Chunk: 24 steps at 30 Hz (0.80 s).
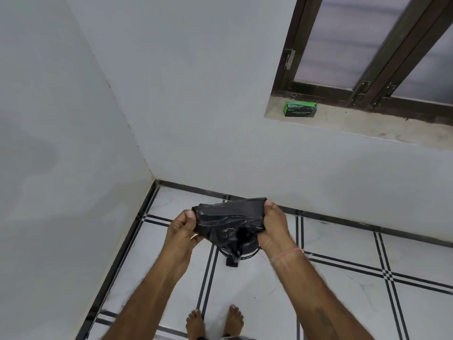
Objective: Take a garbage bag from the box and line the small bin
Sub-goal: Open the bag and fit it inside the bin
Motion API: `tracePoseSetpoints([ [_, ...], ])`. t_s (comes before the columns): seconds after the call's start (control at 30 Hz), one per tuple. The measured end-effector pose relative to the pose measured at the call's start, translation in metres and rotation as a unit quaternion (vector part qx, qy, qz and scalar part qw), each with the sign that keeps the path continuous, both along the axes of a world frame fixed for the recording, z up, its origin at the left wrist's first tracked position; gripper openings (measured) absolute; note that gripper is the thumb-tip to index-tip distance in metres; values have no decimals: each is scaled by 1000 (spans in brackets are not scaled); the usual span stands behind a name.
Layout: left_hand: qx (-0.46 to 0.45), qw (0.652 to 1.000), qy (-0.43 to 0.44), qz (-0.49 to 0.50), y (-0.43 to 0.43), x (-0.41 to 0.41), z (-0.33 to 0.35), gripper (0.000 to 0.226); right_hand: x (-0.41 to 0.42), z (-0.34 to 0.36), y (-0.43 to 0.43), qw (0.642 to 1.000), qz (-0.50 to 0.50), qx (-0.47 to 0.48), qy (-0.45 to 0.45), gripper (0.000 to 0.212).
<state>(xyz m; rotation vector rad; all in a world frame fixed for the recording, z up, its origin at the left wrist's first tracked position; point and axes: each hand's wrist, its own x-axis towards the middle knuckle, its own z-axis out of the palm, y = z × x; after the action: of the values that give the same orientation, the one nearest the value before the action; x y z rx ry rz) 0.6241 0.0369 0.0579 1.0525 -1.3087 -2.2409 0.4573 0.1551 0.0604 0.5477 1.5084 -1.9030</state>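
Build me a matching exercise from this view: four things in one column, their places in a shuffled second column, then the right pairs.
Things:
1. green box
2. black garbage bag
3. small bin
4. bare feet

Places:
A. on the tiled floor, mostly hidden beneath the bag
B. at the bottom edge of the view
C. on the window sill
D. stretched between the left hand and right hand

Pairs: 1-C, 2-D, 3-A, 4-B
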Motion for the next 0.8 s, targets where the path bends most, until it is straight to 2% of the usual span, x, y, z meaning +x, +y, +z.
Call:
tracePoseSetpoints([
  [0.1, 6, 998, 25, -57, -7, 14, -8, 37, -3, 1, 5, 998, 29, 2, 47, 35],
  [0.2, 33, 998, 19, -49, -15, 19, -9, 57, -6, 10, 10, 993, 78, -36, 87, 35],
  [0.27, 1, 998, -19, -62, -20, 8, 0, 71, -8, 15, 9, 985, 123, -55, 104, 34],
  [0.33, -43, 988, -49, -138, -21, -11, 16, 82, -8, 21, 6, 975, 172, -49, 134, 36],
  [0.37, -70, 977, -60, -191, -20, -20, 23, 82, -8, 22, 5, 969, 194, -42, 148, 38],
  [0.43, -105, 950, -66, -286, -14, -34, 33, 67, -9, 24, 1, 958, 225, -35, 175, 40],
  [0.5, -91, 943, -36, -318, -9, -42, 33, 46, -13, 25, -1, 952, 232, -35, 194, 38],
  [0.57, -44, 954, -17, -295, -3, -44, 33, 26, -17, 23, -3, 949, 232, -29, 213, 35],
  [0.67, -4, 970, -7, -245, 4, -46, 25, 19, -22, 17, -8, 940, 243, 1, 239, 31],
  [0.73, 11, 984, -11, -176, 12, -49, 22, 16, -25, 9, -11, 910, 247, 98, 317, 32],
  [0.8, 26, 995, -14, -91, 17, -53, 20, 16, -21, 8, -7, 866, 195, 212, 409, 19],
])
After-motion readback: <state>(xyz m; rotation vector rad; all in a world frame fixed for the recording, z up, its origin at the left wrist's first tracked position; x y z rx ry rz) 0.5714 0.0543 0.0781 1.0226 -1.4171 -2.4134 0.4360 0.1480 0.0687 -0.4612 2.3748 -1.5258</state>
